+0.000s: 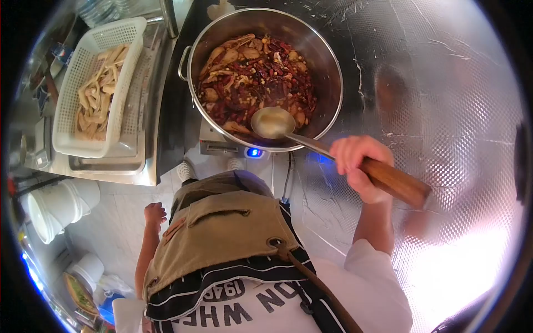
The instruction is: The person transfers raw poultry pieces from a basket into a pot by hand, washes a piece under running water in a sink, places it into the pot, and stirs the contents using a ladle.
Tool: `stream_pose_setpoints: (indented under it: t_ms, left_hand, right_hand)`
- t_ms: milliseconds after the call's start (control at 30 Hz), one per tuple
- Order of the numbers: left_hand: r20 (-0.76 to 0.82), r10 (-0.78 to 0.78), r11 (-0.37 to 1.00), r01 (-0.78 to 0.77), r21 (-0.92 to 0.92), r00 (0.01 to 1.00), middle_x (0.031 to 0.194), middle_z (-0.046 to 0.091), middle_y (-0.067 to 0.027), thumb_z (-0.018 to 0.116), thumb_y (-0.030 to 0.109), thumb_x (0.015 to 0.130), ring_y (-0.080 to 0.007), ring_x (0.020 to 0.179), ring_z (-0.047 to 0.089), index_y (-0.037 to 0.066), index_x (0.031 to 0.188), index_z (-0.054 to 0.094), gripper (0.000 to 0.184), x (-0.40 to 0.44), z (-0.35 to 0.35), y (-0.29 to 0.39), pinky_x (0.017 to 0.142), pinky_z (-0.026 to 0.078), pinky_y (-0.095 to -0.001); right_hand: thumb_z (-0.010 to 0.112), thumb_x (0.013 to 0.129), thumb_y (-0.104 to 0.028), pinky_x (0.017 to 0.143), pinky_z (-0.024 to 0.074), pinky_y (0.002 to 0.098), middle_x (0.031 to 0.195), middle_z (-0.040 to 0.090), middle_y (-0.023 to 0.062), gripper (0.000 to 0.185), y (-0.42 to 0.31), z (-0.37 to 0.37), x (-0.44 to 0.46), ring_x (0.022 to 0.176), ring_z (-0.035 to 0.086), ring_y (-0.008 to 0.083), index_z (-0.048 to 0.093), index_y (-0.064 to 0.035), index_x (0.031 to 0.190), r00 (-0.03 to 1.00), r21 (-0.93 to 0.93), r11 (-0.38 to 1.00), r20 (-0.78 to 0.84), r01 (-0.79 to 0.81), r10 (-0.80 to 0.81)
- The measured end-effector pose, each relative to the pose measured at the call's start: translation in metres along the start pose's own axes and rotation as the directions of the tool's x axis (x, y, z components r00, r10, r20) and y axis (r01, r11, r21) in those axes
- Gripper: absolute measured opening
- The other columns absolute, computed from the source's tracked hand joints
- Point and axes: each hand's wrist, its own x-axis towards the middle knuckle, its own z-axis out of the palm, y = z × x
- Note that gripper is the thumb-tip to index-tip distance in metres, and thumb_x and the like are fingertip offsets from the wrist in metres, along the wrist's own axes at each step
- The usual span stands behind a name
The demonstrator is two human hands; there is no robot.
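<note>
My right hand (363,165) is closed around the wooden handle of a metal ladle (273,122). The ladle's round bowl faces up over the near side of a large steel pot (331,111), on or just above the food. Inside the pot lies a mix of dark red chilies (266,83), small pale bits and browned meat pieces (251,53). My left hand (155,215) hangs beside my apron (222,222), fingers curled, with nothing visible in it.
A white plastic basket (64,130) of pale meat pieces (100,100) stands on a steel counter at left. Below the pot is a cooker with a lit blue display (254,152). White buckets (50,211) stand lower left; a foil-like wall (444,139) rises at right.
</note>
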Motion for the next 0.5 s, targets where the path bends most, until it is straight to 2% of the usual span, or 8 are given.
stream_pose_setpoints:
  t_ms: [67, 100, 167, 267, 400, 500]
  left_hand:
    - [-0.05, -0.02, 0.999, 0.019, -0.027, 0.999, 0.064, 0.051, -0.0014, 0.052, 0.01, 0.084, -0.012, 0.048, 0.046, 0.006, 0.09, 0.055, 0.008, -0.019, 0.012, 0.016, 0.04, 0.036, -0.0274]
    - [-0.049, -0.017, 0.999, 0.016, -0.028, 0.999, 0.064, 0.051, -0.0013, 0.052, 0.01, 0.084, -0.0119, 0.048, 0.046, 0.006, 0.089, 0.055, 0.008, -0.025, 0.013, 0.021, 0.04, 0.036, -0.0273]
    - [-0.053, -0.017, 0.999, 0.014, -0.049, 0.998, 0.064, 0.05, -0.0011, 0.052, 0.01, 0.084, -0.0116, 0.049, 0.047, 0.005, 0.089, 0.055, 0.007, -0.035, 0.016, 0.024, 0.041, 0.036, -0.027]
    - [-0.049, -0.031, 0.993, 0.026, -0.113, 0.998, 0.062, 0.049, -0.0007, 0.052, 0.01, 0.084, -0.0114, 0.047, 0.045, 0.006, 0.087, 0.054, 0.005, -0.016, 0.004, 0.003, 0.039, 0.035, -0.0276]
    - [-0.073, -0.075, 0.992, 0.067, -0.105, 0.995, 0.059, 0.047, -0.0004, 0.052, 0.011, 0.085, -0.0113, 0.043, 0.043, 0.009, 0.085, 0.053, 0.002, -0.016, 0.001, -0.013, 0.037, 0.032, -0.0282]
    - [-0.048, -0.071, 0.99, 0.065, -0.121, 0.996, 0.057, 0.047, -0.0003, 0.052, 0.011, 0.085, -0.0112, 0.041, 0.042, 0.011, 0.084, 0.053, 0.002, -0.011, -0.004, -0.028, 0.037, 0.031, -0.028]
  right_hand:
    - [0.058, 0.09, -0.01, 0.067, 0.045, 0.0326, 0.07, 0.046, 0.0029, 0.013, 0.006, 0.01, 0.015, 0.061, 0.047, 0.0152, 0.047, -0.0073, 0.083, 0.995, 0.067, 0.997, -0.091, -0.037, 0.043]
    - [0.058, 0.09, -0.01, 0.064, 0.0443, 0.032, 0.068, 0.045, 0.003, 0.013, 0.007, 0.006, 0.023, 0.059, 0.046, 0.0151, 0.047, -0.0072, 0.084, 0.967, 0.099, 0.994, -0.256, 0.037, -0.011]
    - [0.058, 0.089, -0.009, 0.057, 0.043, 0.0307, 0.066, 0.044, 0.0032, 0.012, 0.006, -0.004, 0.043, 0.054, 0.045, 0.0148, 0.046, -0.0072, 0.085, 0.832, 0.138, 0.971, -0.547, 0.194, -0.089]
    - [0.055, 0.088, -0.006, 0.049, 0.0399, 0.032, 0.064, 0.042, 0.0042, 0.009, -0.007, -0.016, 0.057, 0.047, 0.041, 0.0146, 0.047, -0.0074, 0.084, 0.821, 0.199, 0.907, -0.527, 0.371, -0.22]
    - [0.053, 0.088, -0.002, 0.045, 0.0389, 0.0326, 0.064, 0.043, 0.0054, 0.009, 0.005, -0.002, 0.084, 0.044, 0.041, 0.0149, 0.046, -0.0073, 0.084, 0.883, 0.246, 0.871, -0.322, 0.426, -0.341]
    - [0.053, 0.087, 0.0, 0.046, 0.0398, 0.0331, 0.065, 0.044, 0.0062, 0.01, 0.025, 0.007, 0.107, 0.045, 0.043, 0.0152, 0.046, -0.0071, 0.085, 0.882, 0.284, 0.851, -0.308, 0.442, -0.356]
